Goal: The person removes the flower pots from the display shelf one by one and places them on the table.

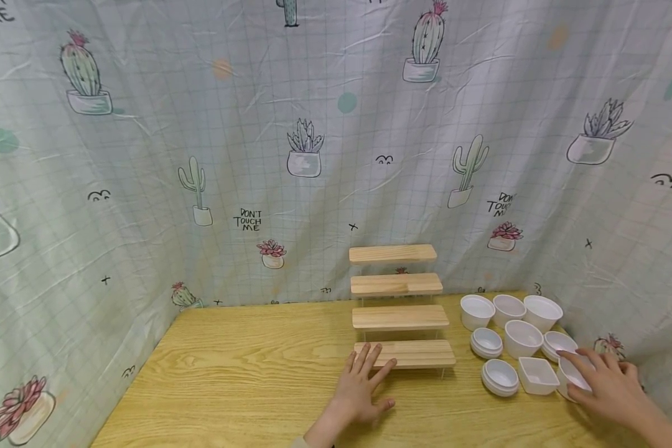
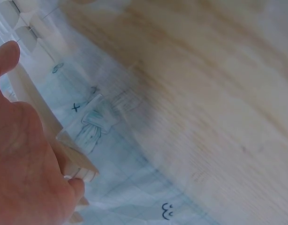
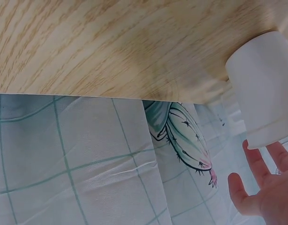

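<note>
A stepped stand with wooden boards (image 1: 406, 353) stands right of centre. My left hand (image 1: 361, 389) has its fingers spread, their tips on the left end of the lowest board; the left wrist view shows that hand (image 2: 29, 164) beside the board's edge. At the far right, my right hand (image 1: 607, 382) reaches over a white cup (image 1: 572, 376), partly hiding it. The right wrist view shows that white cup (image 3: 266, 89), its rim at my fingertips, with the right hand's (image 3: 270, 187) thumb held apart from it.
Several white containers are grouped right of the stand: a square one (image 1: 539, 375), low round jars (image 1: 501, 377) and deeper cups (image 1: 523, 339). A yellow wood-grain table (image 1: 246, 373) lies under everything. A cactus-print curtain (image 1: 336, 205) closes off the back and sides.
</note>
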The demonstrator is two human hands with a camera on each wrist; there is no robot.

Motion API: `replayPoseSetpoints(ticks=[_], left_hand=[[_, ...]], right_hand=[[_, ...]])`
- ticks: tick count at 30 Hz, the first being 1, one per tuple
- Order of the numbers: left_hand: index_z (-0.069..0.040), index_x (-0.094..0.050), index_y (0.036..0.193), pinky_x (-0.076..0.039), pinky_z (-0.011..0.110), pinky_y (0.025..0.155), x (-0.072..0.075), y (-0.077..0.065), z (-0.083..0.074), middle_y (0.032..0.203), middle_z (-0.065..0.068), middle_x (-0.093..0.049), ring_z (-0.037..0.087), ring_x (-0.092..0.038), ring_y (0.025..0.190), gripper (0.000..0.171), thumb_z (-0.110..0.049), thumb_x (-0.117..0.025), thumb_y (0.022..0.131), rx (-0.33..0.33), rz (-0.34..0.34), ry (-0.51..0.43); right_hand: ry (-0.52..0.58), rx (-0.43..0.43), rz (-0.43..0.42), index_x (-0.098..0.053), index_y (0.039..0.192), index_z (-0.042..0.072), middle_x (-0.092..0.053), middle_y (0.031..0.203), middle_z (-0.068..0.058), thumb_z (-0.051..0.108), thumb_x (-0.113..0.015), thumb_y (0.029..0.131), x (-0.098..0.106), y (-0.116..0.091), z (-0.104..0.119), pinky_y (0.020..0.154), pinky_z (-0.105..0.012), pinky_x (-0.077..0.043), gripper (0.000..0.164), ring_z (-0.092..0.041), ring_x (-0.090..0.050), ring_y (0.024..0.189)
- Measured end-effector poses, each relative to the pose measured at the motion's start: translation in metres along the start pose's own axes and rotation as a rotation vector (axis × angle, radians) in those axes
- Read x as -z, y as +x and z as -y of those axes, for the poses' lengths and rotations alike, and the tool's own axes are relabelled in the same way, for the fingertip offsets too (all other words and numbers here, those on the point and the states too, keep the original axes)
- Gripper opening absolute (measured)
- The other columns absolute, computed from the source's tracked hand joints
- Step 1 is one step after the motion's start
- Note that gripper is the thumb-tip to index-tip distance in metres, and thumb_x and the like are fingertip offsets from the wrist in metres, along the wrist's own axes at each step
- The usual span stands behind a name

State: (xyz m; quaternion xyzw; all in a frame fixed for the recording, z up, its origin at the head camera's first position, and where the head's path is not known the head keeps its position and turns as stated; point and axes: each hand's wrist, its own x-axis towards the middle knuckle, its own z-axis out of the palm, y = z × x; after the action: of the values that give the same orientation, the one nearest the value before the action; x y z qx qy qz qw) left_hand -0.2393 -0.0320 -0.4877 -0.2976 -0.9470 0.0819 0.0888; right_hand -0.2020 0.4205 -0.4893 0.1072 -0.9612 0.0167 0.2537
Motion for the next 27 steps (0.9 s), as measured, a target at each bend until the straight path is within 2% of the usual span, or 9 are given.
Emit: replayPoseSetpoints(ticks=[6, 13, 24, 27], left_hand=[[-0.038, -0.013, 0.142, -0.022, 0.039, 0.11, 0.0035, -0.0017, -0.0006, 0.151, 0.001, -0.012, 0.023, -0.016, 0.138, 0.067, -0.065, -0.032, 0.084, 0.004, 0.007, 0.016], [-0.037, -0.013, 0.142, -0.023, 0.04, 0.11, 0.0047, -0.0023, -0.0009, 0.151, 0.002, -0.013, 0.023, -0.016, 0.138, 0.067, -0.064, -0.033, 0.084, -0.003, 0.002, 0.004], [-0.033, -0.012, 0.143, -0.017, 0.047, 0.111, -0.0021, 0.0006, 0.0056, 0.152, 0.006, -0.007, 0.028, -0.008, 0.139, 0.065, -0.057, -0.036, 0.088, -0.06, 0.026, -0.202], [-0.032, -0.013, 0.143, -0.017, 0.049, 0.11, -0.0017, 0.0008, 0.008, 0.152, 0.008, -0.006, 0.029, -0.007, 0.139, 0.064, -0.055, -0.036, 0.088, -0.079, 0.031, -0.265]], right_hand=[[-0.003, 0.002, 0.005, -0.048, 0.11, 0.02, -0.051, 0.104, -0.012, 0.026, -0.073, 0.06, -0.0011, -0.0013, 0.0011, 0.063, -0.056, -0.03, 0.056, -0.034, -0.044, 0.083], [-0.012, 0.014, -0.007, -0.046, 0.115, 0.022, -0.05, 0.106, -0.013, 0.03, -0.075, 0.06, 0.0, -0.0023, 0.0029, 0.062, -0.055, -0.03, 0.062, -0.034, -0.045, 0.083], [0.02, -0.022, 0.026, -0.04, 0.126, 0.028, -0.044, 0.114, -0.016, 0.03, -0.071, 0.067, 0.0047, -0.0052, 0.0049, 0.063, -0.057, -0.029, 0.067, -0.037, -0.04, 0.093], [0.034, -0.021, 0.003, -0.038, 0.129, 0.03, -0.044, 0.114, -0.016, 0.03, -0.072, 0.066, 0.0084, -0.0048, 0.0077, 0.063, -0.056, -0.028, 0.071, -0.037, -0.039, 0.093]])
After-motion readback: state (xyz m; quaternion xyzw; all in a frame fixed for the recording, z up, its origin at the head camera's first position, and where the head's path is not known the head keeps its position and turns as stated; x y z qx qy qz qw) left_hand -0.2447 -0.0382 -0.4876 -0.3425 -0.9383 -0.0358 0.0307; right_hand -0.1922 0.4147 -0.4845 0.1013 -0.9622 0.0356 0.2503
